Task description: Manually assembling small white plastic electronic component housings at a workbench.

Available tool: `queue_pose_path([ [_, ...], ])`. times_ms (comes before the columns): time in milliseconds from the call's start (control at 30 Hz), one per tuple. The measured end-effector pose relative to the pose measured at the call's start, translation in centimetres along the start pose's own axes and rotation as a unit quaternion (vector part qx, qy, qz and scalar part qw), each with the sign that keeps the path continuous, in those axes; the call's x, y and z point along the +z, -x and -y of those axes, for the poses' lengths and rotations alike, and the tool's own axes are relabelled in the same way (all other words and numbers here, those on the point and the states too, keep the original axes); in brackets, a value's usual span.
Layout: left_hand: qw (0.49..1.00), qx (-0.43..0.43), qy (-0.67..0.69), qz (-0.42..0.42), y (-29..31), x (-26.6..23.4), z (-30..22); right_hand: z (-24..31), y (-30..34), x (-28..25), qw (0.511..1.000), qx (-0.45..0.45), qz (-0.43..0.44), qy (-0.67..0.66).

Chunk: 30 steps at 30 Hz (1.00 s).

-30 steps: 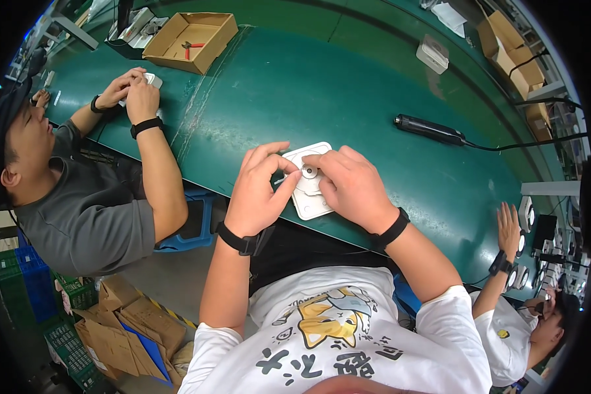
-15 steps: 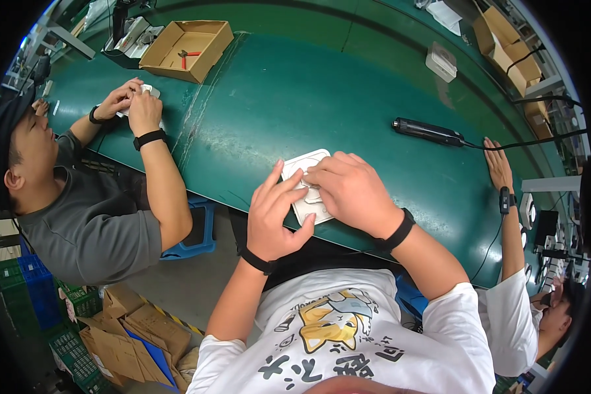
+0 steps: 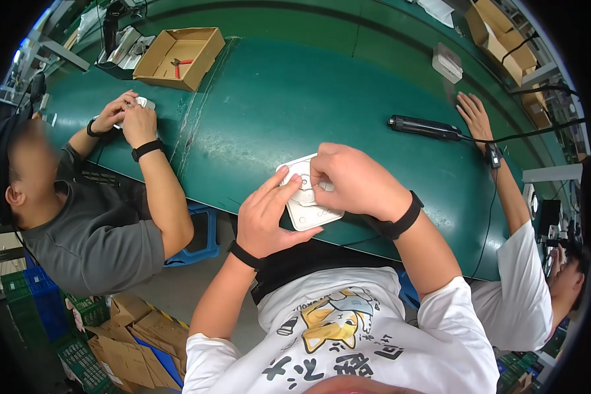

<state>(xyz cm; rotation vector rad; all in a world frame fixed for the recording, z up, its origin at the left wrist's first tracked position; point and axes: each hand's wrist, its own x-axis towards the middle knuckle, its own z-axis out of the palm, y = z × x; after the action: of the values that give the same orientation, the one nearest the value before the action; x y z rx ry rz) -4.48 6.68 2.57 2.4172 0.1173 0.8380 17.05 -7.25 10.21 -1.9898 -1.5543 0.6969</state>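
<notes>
Lying under fingers (image 3: 267, 186); white casing (image 3: 308, 210) (on green table (image 3: 276, 98))

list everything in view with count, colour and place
table: 1, green, centre
casing: 1, white, by table's near edge
corded tool: 1, black, table's right
shallow box: 1, brown, upper left
pliers: 1, red, in that box
plastic box: 1, translucent, upper right
co-workers: 2, grey shirt left, white shirt right
stool: at least 1, blue, left
crates: several, green and blue, lower left
cardboard pieces: several, brown, lower left
left hand: 1, bare, touching the casing
right hand: 1, bare, at casing's upper right
</notes>
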Motion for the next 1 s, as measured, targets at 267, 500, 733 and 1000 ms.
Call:
queue_pose_path([
  [267,0.994,0.057,-0.074,0.053,-0.7,-0.8,0.4,-1.4,0.7,2.4,0.99,-0.055,-0.13,-0.022],
  [500,0.996,0.039,-0.046,0.071,0.3,-0.9,-0.2,-4.5,0.7,3.9,0.979,-0.122,-0.146,-0.072],
  [733,0.988,0.073,-0.109,0.076,0.4,-0.2,0.2,-5.7,0.2,3.8,0.967,-0.06,-0.102,-0.225],
  [1000,0.984,0.078,-0.116,0.114,-1.4,-3.0,-0.4,-6.4,0.6,4.5,0.958,-0.031,-0.152,-0.239],
])
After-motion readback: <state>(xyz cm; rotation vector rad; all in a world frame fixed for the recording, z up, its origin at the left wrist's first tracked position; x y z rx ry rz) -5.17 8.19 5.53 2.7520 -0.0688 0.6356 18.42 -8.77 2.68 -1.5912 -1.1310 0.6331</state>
